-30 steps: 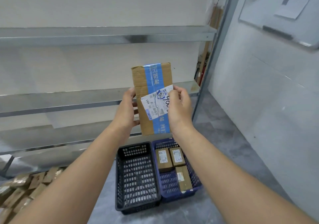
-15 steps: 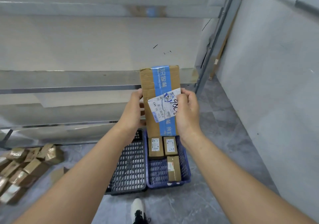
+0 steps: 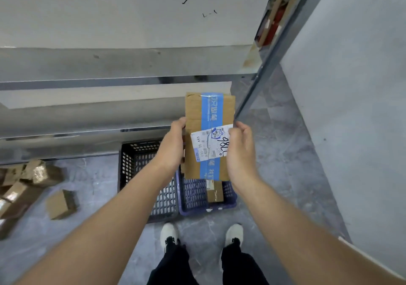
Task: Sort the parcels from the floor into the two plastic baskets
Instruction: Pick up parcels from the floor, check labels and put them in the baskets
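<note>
Down at your feet, two white shoes (image 3: 169,233) stand on the grey marbled floor (image 3: 285,174), just short of the baskets. Further out, your left hand (image 3: 173,144) grips the left long edge of a flat cardboard parcel (image 3: 195,113), with fingers curled round it. Your right hand (image 3: 240,150) clamps the right long edge, with its fingertips over the rim of the white shipping label (image 3: 206,146). You hold the parcel in the air with its long axis pointing away from you towards the shelving, and its labelled face turned up to you. A strip of blue tape (image 3: 214,108) runs the full length of that axis. The handwriting on the label reads sideways.

Beneath the parcel sits the blue basket (image 3: 197,211), with a small brown box (image 3: 214,193) showing inside. The black basket (image 3: 126,168) stands touching it on the left. More small parcels (image 3: 61,204) lie loose on the floor well to the left. Beyond the baskets stand the metal shelves (image 3: 109,82), with a grey upright post (image 3: 263,75) at their right end. A pale wall (image 3: 351,86) closes off the right side.
</note>
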Available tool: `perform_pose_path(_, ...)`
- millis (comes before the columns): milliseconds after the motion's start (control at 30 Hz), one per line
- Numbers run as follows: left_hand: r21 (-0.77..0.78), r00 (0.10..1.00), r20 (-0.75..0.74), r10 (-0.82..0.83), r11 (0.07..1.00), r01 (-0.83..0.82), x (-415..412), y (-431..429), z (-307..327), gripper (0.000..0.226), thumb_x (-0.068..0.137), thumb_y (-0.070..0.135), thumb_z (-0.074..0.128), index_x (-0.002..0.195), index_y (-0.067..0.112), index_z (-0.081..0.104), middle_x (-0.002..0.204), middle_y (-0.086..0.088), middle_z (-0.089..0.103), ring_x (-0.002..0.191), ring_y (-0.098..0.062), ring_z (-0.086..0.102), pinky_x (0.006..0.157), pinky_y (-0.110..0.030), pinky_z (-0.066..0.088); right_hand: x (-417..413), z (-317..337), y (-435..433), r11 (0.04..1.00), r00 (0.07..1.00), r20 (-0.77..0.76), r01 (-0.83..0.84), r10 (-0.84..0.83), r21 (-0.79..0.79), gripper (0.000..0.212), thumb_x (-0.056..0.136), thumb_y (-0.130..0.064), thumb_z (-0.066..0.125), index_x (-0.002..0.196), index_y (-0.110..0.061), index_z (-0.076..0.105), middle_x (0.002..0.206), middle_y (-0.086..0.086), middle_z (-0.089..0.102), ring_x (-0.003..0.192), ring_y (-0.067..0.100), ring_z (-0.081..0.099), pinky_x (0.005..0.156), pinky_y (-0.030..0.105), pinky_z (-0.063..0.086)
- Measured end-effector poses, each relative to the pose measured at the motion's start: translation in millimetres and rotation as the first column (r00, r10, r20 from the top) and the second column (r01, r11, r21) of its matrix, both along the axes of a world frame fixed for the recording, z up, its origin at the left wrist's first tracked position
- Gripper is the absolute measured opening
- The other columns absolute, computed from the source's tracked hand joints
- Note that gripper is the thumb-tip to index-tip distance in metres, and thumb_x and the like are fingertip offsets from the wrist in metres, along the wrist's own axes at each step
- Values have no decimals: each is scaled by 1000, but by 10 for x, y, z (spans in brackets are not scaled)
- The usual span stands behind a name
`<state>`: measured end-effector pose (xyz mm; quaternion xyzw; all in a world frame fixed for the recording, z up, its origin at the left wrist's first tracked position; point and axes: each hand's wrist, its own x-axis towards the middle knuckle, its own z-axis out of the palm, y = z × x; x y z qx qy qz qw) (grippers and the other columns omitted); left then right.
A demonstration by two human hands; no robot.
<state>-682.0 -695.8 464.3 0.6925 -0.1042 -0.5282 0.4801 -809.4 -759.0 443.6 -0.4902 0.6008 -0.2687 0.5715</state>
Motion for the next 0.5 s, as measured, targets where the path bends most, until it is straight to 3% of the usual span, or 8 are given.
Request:
perform_pose_path(100, 20, 999, -4, 53, 998, -53, -118, -198, -262, 57, 105, 52, 25, 85, 37, 75, 85, 16, 78, 81, -5, 71, 93, -38, 49, -56, -270, -198, 998, 998, -33, -42, 44, 45, 62, 85, -61, 42, 142, -40, 57, 135, -4, 66, 123, 15, 66, 111, 50, 51)
perform_pose_path(233, 104, 992, 13, 126, 986, -127, -334, -451, -638, 55, 105, 50, 24, 107, 27, 74, 94, 9, 79, 94, -14, 71, 79, -34, 51, -194, -662, -481, 991, 994, -41, -98, 102, 86, 51, 88, -57, 42, 130, -40, 66, 132, -2, 64, 123, 17, 64, 113, 51, 49)
perform_pose_path(400, 198, 985, 31, 169, 965, -171, -570, -722, -1240, 58, 91, 63, 28, 101, 28, 73, 99, 4, 78, 102, -24, 69, 94, -46, 50, -387, -1449, -760, 970, 992, -29, -115, 124, 213, 43, 89, -53, 50, 120, -34, 72, 129, 7, 68, 121, 25, 68, 110, 59, 53)
perform_pose_path(467, 251, 982, 23, 187, 950, -187, -596, -776, -1490, 64, 76, 71, 32, 101, 30, 75, 102, 3, 78, 104, -26, 69, 96, -48, 50, -439, -1744, -833, 958, 989, -46, -127, 143, 256, 43, 92, -49, 49, 118, -27, 74, 126, 11, 70, 116, 27, 71, 105, 52, 58)
perform_pose_path(500, 281, 981, 15, 196, 940, -192, -594, -784, -1643, 66, 71, 72, 33, 101, 32, 75, 102, 3, 78, 105, -27, 69, 98, -49, 51, -448, -1840, -852, 951, 987, -37, -142, 158, 273, 42, 95, -44, 47, 117, -20, 74, 122, 15, 73, 110, 26, 74, 95, 42, 63)
